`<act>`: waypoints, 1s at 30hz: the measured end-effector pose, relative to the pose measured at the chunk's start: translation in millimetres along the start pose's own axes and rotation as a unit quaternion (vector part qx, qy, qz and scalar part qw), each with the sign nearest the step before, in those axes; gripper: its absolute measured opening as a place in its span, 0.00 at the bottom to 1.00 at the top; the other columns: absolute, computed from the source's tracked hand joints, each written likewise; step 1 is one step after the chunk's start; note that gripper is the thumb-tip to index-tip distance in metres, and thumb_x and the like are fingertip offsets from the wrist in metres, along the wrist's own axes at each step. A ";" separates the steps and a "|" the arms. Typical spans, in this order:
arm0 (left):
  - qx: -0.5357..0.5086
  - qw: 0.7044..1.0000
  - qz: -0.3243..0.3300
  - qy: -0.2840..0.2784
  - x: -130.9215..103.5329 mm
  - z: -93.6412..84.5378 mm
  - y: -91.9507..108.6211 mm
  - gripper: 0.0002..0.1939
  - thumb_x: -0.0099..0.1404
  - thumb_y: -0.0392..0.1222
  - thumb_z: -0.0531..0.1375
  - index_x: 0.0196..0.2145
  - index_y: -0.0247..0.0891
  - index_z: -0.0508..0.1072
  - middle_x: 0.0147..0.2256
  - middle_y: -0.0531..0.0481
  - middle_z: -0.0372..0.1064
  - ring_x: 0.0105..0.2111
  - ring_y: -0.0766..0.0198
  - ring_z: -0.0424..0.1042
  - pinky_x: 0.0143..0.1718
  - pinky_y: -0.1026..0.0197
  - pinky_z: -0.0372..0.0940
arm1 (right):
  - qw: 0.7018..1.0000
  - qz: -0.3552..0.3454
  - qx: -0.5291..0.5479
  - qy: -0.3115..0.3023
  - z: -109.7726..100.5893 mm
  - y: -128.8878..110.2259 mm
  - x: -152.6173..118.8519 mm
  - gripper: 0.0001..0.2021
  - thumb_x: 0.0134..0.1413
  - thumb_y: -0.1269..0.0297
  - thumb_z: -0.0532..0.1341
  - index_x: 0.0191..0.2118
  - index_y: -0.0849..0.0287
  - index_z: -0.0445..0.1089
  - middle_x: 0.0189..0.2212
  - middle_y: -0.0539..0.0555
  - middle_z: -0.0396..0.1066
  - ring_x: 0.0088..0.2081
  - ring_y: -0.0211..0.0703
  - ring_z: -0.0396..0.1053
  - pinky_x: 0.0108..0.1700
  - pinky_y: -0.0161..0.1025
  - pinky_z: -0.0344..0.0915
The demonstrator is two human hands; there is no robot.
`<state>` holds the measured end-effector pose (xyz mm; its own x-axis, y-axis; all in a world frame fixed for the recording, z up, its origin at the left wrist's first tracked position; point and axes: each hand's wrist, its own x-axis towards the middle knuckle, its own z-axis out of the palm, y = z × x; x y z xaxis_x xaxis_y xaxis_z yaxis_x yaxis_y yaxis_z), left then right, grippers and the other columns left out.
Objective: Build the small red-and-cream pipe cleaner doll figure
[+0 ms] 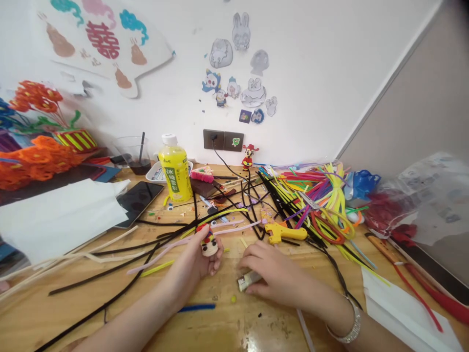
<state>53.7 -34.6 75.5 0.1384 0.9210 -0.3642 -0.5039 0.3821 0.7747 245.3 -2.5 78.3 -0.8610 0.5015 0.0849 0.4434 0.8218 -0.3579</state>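
Note:
Near the middle of the wooden table, my left hand [201, 255] is closed around a small doll-like figure [209, 244] with a pale face and red and blue parts on top. To its right, my right hand [266, 271] holds a lighter [249, 280] between thumb and fingers, its metal end pointing left. The two hands are apart. A small yellow-green piece [233, 298] lies on the table below the lighter, and a short blue stem [197, 307] lies below my left hand.
Black pipe cleaners [124, 243] spread across the left. Behind the hands stand a yellow bottle [176, 171] and a small red figure [248, 157]. A yellow glue gun [286, 232], scissors [308, 199] and a colourful stem pile [335, 190] are at right. A tablet [141, 198] lies left.

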 end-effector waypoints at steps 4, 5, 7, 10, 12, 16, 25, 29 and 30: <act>0.119 0.991 0.063 0.001 -2.1 2.8 -0.1 0.06 0.53 0.42 0.54 0.25 0.37 0.63 0.20 0.56 0.60 0.19 0.70 0.57 0.20 0.67 0.51 | 0.999 0.014 -0.034 -0.018 -3.2 6.3 -1.8 0.09 0.50 0.66 0.61 0.38 0.60 0.66 0.36 0.53 0.66 0.40 0.42 0.61 0.41 0.38 0.58; 0.179 0.981 0.081 -0.003 -3.0 3.2 0.1 0.03 0.50 0.39 0.55 0.24 0.37 0.63 0.20 0.57 0.59 0.20 0.70 0.57 0.21 0.67 0.51 | 0.999 0.023 -0.036 -0.018 -3.8 6.9 -1.8 0.07 0.51 0.66 0.59 0.38 0.60 0.66 0.35 0.54 0.66 0.39 0.43 0.62 0.41 0.38 0.59; 0.337 0.934 0.120 -0.023 -5.7 3.6 0.8 0.04 0.45 0.33 0.56 0.23 0.38 0.64 0.20 0.58 0.58 0.22 0.69 0.57 0.24 0.66 0.53 | 0.998 0.049 -0.030 -0.005 -6.2 8.1 -2.3 0.05 0.55 0.66 0.55 0.38 0.60 0.65 0.35 0.54 0.67 0.38 0.43 0.63 0.40 0.38 0.59; 0.545 0.814 0.164 -0.113 -10.6 2.3 1.8 0.11 0.42 0.28 0.56 0.25 0.38 0.69 0.25 0.56 0.63 0.27 0.67 0.61 0.29 0.66 0.56 | 0.997 0.067 0.004 0.040 -11.9 11.6 -4.5 0.08 0.59 0.67 0.49 0.41 0.59 0.63 0.37 0.55 0.66 0.39 0.42 0.63 0.41 0.39 0.60; 0.610 0.751 0.177 -0.181 -12.4 0.1 2.4 0.16 0.42 0.25 0.53 0.27 0.40 0.71 0.28 0.55 0.66 0.29 0.67 0.63 0.31 0.66 0.57 | 0.995 0.071 0.027 0.065 -15.6 14.4 -6.7 0.10 0.61 0.67 0.46 0.43 0.58 0.62 0.38 0.55 0.66 0.40 0.41 0.63 0.42 0.38 0.60; 0.659 0.685 0.214 -0.226 -11.0 -3.7 3.3 0.20 0.42 0.22 0.51 0.29 0.42 0.73 0.30 0.53 0.68 0.32 0.65 0.65 0.33 0.66 0.58 | 0.992 0.080 0.044 0.083 -19.9 16.2 -9.2 0.11 0.61 0.66 0.45 0.42 0.58 0.62 0.37 0.54 0.66 0.39 0.40 0.63 0.41 0.37 0.60; 0.678 0.643 0.255 -0.249 -14.1 2.8 -0.4 0.15 0.43 0.23 0.52 0.26 0.41 0.67 0.30 0.52 0.67 0.32 0.63 0.63 0.33 0.64 0.56 | 0.991 0.084 0.061 0.090 -24.4 11.7 -8.5 0.09 0.60 0.68 0.47 0.40 0.60 0.64 0.35 0.54 0.65 0.38 0.41 0.62 0.41 0.38 0.60; 0.678 0.649 0.252 -0.236 -12.4 0.8 -4.5 0.14 0.42 0.23 0.50 0.24 0.40 0.62 0.27 0.53 0.65 0.30 0.64 0.61 0.31 0.64 0.54 | 0.993 0.067 0.062 0.073 -27.0 11.4 -8.8 0.08 0.59 0.67 0.49 0.37 0.60 0.65 0.36 0.54 0.64 0.39 0.40 0.61 0.43 0.38 0.59; 0.677 0.651 0.250 -0.235 -11.7 -0.3 -5.6 0.14 0.41 0.22 0.50 0.24 0.40 0.61 0.27 0.54 0.64 0.30 0.64 0.61 0.30 0.64 0.54 | 0.994 0.066 0.055 0.065 -27.8 11.3 -8.9 0.08 0.59 0.66 0.49 0.36 0.59 0.65 0.36 0.54 0.64 0.39 0.40 0.61 0.42 0.38 0.59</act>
<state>54.6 -47.5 75.3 0.6515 0.7562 0.0611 0.5838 -0.5512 0.5961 264.8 9.8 99.4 -0.7540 0.6400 0.1476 0.5145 0.7152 -0.4730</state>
